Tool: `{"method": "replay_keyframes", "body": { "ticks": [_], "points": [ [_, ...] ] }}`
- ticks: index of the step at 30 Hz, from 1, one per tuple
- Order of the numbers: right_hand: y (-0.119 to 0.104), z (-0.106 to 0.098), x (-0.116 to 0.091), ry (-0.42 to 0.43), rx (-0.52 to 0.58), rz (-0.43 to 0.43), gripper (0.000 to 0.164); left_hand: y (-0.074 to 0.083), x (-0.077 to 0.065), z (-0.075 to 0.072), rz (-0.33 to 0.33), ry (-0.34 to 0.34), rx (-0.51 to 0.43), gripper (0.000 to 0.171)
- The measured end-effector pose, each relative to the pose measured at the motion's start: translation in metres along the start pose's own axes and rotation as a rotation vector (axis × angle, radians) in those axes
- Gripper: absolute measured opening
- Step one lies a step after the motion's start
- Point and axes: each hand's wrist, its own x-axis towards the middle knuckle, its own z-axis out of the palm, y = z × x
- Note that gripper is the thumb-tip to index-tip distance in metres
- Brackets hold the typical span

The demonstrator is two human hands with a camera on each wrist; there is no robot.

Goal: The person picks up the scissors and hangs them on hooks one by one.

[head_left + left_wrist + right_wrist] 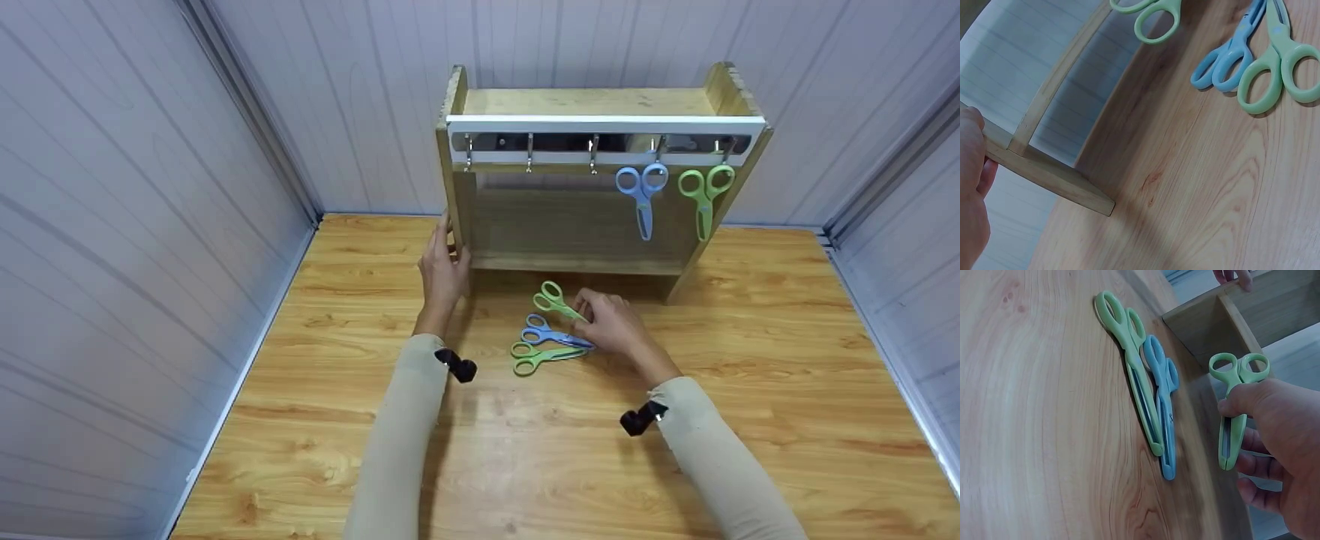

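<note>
My right hand [613, 324] pinches a pair of green scissors [1231, 419] by the blades, thumb on top, with the handle loops pointing away from the palm. These scissors are raised off the table. Beside them on the tabletop lie blue scissors [546, 335] and a second pair of green scissors [536, 357], close together. My left hand [442, 274] holds the left side panel of a wooden shelf [1050, 174], with the thumb on one face and fingers on the other. From hooks on the shelf's front hang blue scissors [643, 196] and green scissors [705, 196].
A white hook rail [555, 157] runs across the shelf's top front. Its left hook [469, 154], second hook [529, 154] and middle hook [593, 155] carry nothing. Pale panelled walls [360, 90] stand behind and at both sides of the wood-grain table [315, 420].
</note>
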Motion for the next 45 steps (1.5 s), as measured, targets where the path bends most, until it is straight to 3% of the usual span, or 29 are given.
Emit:
{"method": "replay_keyframes", "body": {
  "ticks": [13, 24, 31, 45],
  "points": [
    [-0.008, -0.006, -0.005, -0.006, -0.005, -0.001, 0.020, -0.001, -0.001, 0.000, 0.017, 0.004, -0.008, 0.067],
    [-0.016, -0.015, -0.005, 0.030, -0.015, -0.015, 0.018, 0.000, 0.001, -0.001, -0.001, -0.012, -0.007, 0.068],
    [-0.021, -0.020, -0.006, 0.073, -0.046, -0.029, 0.016, -0.001, 0.000, -0.001, 0.022, 0.004, -0.004, 0.065],
    [-0.029, -0.031, -0.007, 0.074, -0.054, -0.050, 0.019, 0.001, 0.000, 0.000, 0.014, 0.003, -0.005, 0.066]
  ]
}}
